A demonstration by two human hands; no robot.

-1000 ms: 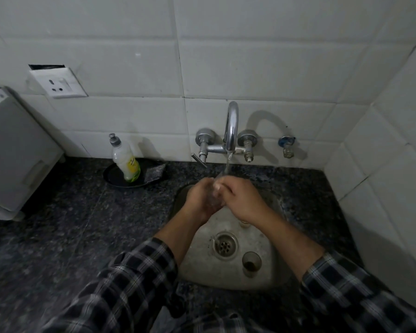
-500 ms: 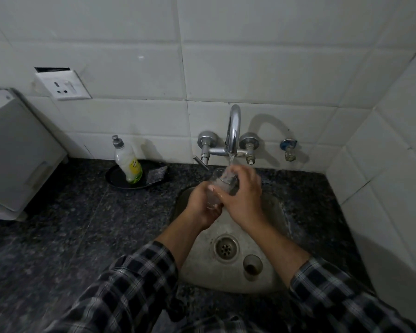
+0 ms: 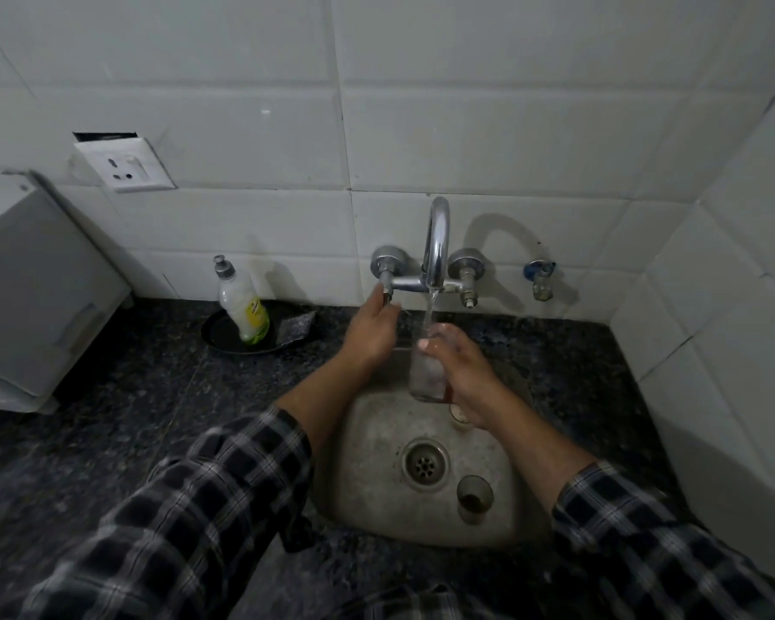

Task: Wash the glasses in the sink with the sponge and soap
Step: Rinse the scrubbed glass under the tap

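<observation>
Behind everything: white tiled wall (image 3: 466, 127). Below it, dark speckled stone desk (image 3: 108, 418). Grey box-shaped unit (image 3: 32, 297) sits on the desk, far left. Steel sink (image 3: 372, 467) is set into the desk, centre-right. Forearms come in from the bottom in checked sleeves (image 3: 198, 507). Left hand (image 3: 370, 328) is up at the tap (image 3: 437, 243), thumb and fingertips pinching the end of the tap lever (image 3: 385, 294). Right hand (image 3: 461, 369) is over the back of the sink, fingers curled round a clear glass (image 3: 426, 373), held upright. Tap is chrome, wall-mounted, spout arching over the sink; water stream (image 3: 430, 311) runs from it down to the held glass's mouth. Wall socket (image 3: 124, 165) sits upper left, tilted off the tile. Black dish (image 3: 222, 337) is on the desk left of the tap, near the wall; soap bottle (image 3: 242, 306) stands in it, leaning; sponge (image 3: 296, 326) lies at its right edge. Second glass (image 3: 474, 496) stands upright in the sink just right of the drain (image 3: 425, 463). Third glass (image 3: 459, 416) is partly hidden under the right wrist. Small blue-capped valve (image 3: 538, 279) is on the wall right of the tap.
</observation>
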